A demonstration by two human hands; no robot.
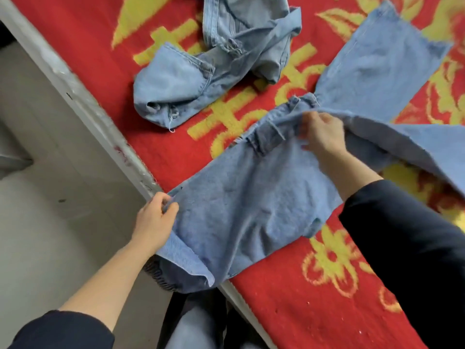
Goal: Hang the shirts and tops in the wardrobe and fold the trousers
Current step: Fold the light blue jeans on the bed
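Trousers (251, 205): soft, limp denim, likely to droop | left hand (156, 217) pinches near edge | right hand (324, 137) grips a raised fold | best taken at seams and waistband

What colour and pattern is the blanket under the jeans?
The blanket is red with yellow flower and character motifs, seen in the head view.

Spread jeans (251, 202) on blanket (289, 298) — crumpled jeans (201, 79) behind, leftward

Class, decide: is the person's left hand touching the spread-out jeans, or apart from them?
Touching. The head view shows the left hand pinching the spread-out jeans at their edge, fingers curled over the denim.
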